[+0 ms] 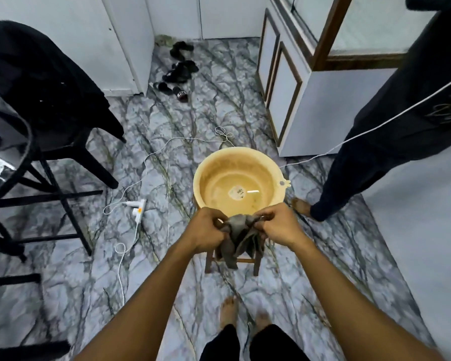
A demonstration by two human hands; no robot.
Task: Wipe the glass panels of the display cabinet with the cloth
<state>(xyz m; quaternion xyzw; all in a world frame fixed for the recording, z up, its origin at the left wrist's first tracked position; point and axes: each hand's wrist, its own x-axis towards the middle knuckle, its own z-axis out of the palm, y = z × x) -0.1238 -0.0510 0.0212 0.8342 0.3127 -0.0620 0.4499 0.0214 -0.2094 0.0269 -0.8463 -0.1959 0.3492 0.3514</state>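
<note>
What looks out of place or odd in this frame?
A white cable trails looped across the floor to a power strip lying near the basin, and sandals lie scattered by the wall. The left hand and right hand grip the cloth normally.

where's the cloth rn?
Head view, centre: the cloth hangs held between the left hand and right hand, at the near rim of the basin on the stool.

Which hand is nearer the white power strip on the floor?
Left. The left hand grips the grey cloth to the right of the power strip; the right hand grips the cloth's other side, farther right still.
</note>
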